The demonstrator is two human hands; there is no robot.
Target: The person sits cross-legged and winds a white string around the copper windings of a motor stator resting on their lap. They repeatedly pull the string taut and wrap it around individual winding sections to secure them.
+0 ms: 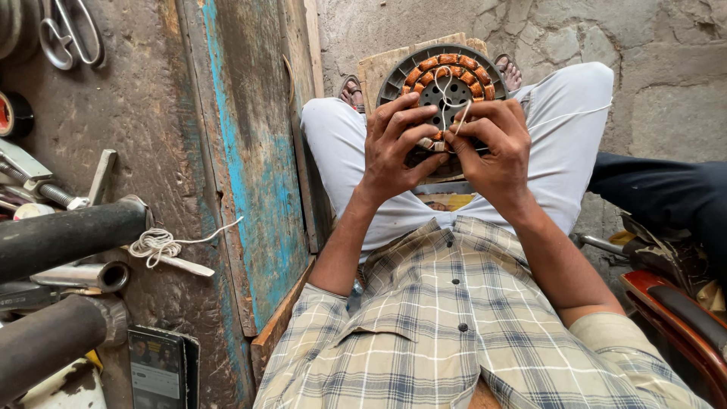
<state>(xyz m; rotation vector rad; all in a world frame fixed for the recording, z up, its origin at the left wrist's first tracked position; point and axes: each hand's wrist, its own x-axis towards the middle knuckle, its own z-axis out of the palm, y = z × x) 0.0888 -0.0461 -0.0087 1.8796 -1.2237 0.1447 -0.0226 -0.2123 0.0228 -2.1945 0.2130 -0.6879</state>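
A round grey stator (447, 79) with a ring of copper coils rests on my lap, propped against a wooden board (379, 64). My left hand (394, 144) grips its near left rim with fingers spread over it. My right hand (492, 144) holds the near right rim and pinches a white string (448, 91) that loops across the coils. The near part of the stator is hidden under both hands.
A worn bench with a blue painted plank (250, 151) stands to the left. On it lie scissors (68, 34), a bundle of white string (155, 244), metal pipes (68, 235), tape (14, 113) and a phone (155, 367). Another person's dark sleeve (666, 189) is at right.
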